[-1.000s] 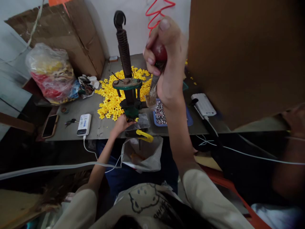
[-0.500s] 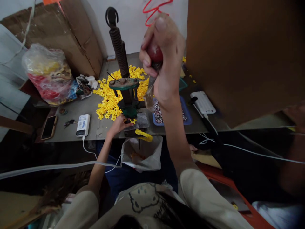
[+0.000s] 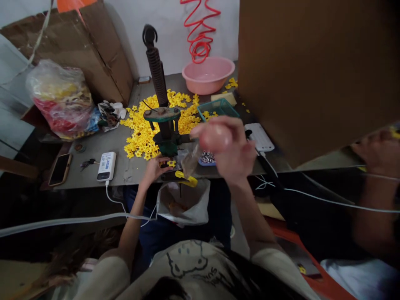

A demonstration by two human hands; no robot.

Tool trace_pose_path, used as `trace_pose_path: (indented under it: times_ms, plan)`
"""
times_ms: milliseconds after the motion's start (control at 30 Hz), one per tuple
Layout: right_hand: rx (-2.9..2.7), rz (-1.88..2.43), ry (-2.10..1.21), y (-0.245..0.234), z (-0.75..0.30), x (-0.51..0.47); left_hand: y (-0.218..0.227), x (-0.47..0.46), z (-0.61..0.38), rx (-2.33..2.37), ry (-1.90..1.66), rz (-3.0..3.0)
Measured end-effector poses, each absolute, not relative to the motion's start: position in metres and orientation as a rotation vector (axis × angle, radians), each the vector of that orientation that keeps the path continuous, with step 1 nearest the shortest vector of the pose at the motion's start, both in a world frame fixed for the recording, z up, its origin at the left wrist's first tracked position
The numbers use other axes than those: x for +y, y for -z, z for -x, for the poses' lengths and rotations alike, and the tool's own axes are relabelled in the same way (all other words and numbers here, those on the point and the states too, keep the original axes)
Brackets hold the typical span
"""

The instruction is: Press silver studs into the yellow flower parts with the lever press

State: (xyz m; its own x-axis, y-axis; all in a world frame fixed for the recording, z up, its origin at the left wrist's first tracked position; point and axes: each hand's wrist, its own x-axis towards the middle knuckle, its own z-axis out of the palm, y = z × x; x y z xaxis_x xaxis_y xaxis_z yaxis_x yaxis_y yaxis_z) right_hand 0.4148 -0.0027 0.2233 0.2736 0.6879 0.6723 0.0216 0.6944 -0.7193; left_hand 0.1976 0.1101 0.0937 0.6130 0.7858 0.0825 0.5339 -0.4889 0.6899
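Observation:
My right hand (image 3: pixel 234 154) is closed around the red ball knob (image 3: pixel 215 136) of a hand press's lever, slightly blurred by motion. The lever, wrapped in clear plastic (image 3: pixel 189 162), slopes down toward the press (image 3: pixel 161 118), a dark green and black machine with a tall spring. My left hand (image 3: pixel 153 170) is at the press base, thumb and forefinger pinched about a small yellow flower-shaped piece (image 3: pixel 171 163) under the press head. Behind the press lies a spread pile of yellow flower-shaped pieces (image 3: pixel 142 137). A blue tray (image 3: pixel 206 163) of small shiny parts is partly hidden by my right hand.
A yellow-handled tool (image 3: pixel 186 179) juts from the table edge above a white bag (image 3: pixel 200 208). Behind are a green basket (image 3: pixel 229 110) and a pink basin (image 3: pixel 208 79). Power banks (image 3: pixel 106 166), a phone (image 3: pixel 60 169) and cables lie about. A large cardboard box (image 3: pixel 312 75) and another person's hand (image 3: pixel 378 152) are right.
My right hand has swung the lever knob down from high above the table to near tray level. The left hand stays at the press base, its fingers slightly shifted.

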Motion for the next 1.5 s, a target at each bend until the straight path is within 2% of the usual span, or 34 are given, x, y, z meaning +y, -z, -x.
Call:
trace_pose_path:
  times_ms: [167, 300, 567, 767, 933, 1133, 1333, 1500]
  plan:
    - [-1.538, 1.88, -0.288, -0.142, -0.494, 0.019, -0.081, 0.045, -0.167, 0.999, -0.439, -2.111]
    - [-1.705, 2.169, -0.259, -0.096, -0.512, 0.029, -0.077, 0.018, -0.158, 0.917, -0.518, -1.997]
    - [-1.425, 1.963, -0.256, -0.105, -0.506, 0.029, -0.078, 0.045, -0.165, 1.021, -0.787, -1.801]
    - [-1.134, 1.4, -0.74, -0.104, -0.446, 0.008, -0.065, 0.044, -0.17, 1.121, -0.784, -1.769]
    - [-1.043, 1.211, -1.03, -0.096, -0.384, -0.001, -0.066, 0.04, -0.174, 1.009, -0.802, -1.804]
    - [-1.029, 1.155, -1.032, -0.086, -0.344, 0.008, -0.078, 0.033, -0.184, 1.007, -0.809, -1.913]
    - [-1.013, 1.127, -0.896, -0.077, -0.327, 0.014, -0.082, 0.024, -0.194, 0.935, -0.839, -1.927]
    - [-1.017, 1.126, -0.966, -0.077, -0.334, 0.013, -0.079, 0.032, -0.193, 0.921, -0.969, -1.873]
